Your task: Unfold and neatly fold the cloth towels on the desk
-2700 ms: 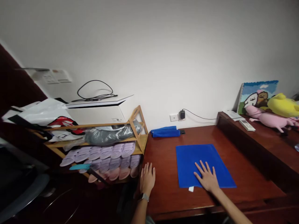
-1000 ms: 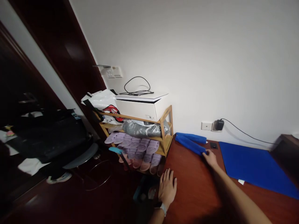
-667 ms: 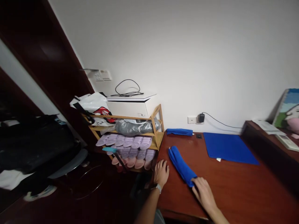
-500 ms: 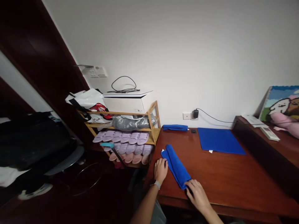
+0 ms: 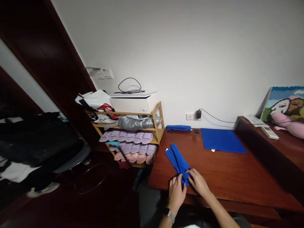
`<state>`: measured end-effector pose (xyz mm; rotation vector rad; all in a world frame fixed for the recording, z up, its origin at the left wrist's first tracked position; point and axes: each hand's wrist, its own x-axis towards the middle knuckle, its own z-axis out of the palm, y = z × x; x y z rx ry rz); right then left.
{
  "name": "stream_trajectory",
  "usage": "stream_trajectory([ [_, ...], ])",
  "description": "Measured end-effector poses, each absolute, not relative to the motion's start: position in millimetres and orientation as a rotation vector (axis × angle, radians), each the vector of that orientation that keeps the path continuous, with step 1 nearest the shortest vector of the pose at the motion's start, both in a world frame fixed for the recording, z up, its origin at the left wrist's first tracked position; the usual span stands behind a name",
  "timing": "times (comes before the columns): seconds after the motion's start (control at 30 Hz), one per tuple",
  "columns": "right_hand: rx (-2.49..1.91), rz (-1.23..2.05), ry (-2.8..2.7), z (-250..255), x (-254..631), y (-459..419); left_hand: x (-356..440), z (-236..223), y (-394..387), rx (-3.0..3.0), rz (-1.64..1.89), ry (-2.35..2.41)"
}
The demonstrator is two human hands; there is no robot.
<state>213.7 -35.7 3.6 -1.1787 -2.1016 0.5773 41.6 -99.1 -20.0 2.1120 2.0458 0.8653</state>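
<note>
A blue cloth (image 5: 178, 158), partly rolled lengthwise, lies slantwise on the brown wooden table (image 5: 223, 180), with a flat strip and a small white tag along its left side. At its near end, my left hand (image 5: 177, 192) has its fingers closed on the cloth's lower left edge. On the other side of that end, my right hand (image 5: 199, 184) pinches the cloth with thumb and fingertips. Between the hands the fabric is bunched, and the fingertips partly hide it. Near the wall lie a rolled blue cloth (image 5: 178, 128) and a flat blue cloth (image 5: 222, 141).
A wooden rack (image 5: 157, 123) left of the table holds purple and pink slippers (image 5: 128, 136), a white box (image 5: 133, 103) and a plastic bag (image 5: 97, 101). A black plug (image 5: 199, 114) sits in the wall. A remote (image 5: 270, 132) and a pink plush toy (image 5: 288, 123) rest at the right.
My left hand has moved from the cloth's left side toward me, to its near end. My right hand stays at that end, which is now bunched. The view has shifted slightly.
</note>
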Motion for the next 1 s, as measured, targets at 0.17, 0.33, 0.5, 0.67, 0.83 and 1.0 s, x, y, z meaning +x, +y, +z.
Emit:
stream_trajectory([
  [0.17,-1.589,0.688,-1.580,-15,277,-31,28,-14,-111,2.343,0.891,1.933],
  [0.33,-2.020,0.497,-1.581,-11,344,-49,24,-17,-111,2.360,1.036,1.816],
  [0.5,-1.393,0.399,-2.041,18,280,-69,21,-19,-107,2.346,1.051,1.774],
  [0.67,-1.147,0.480,-2.417,14,193,-74,14,-12,-117,2.079,1.106,1.683],
  [0.83,-1.230,0.754,-2.169,-5,175,-75,8,-18,-131,1.750,1.191,1.869],
  [1.0,-1.222,0.950,-1.780,-15,178,-83,15,-42,-137,1.398,0.889,1.922],
])
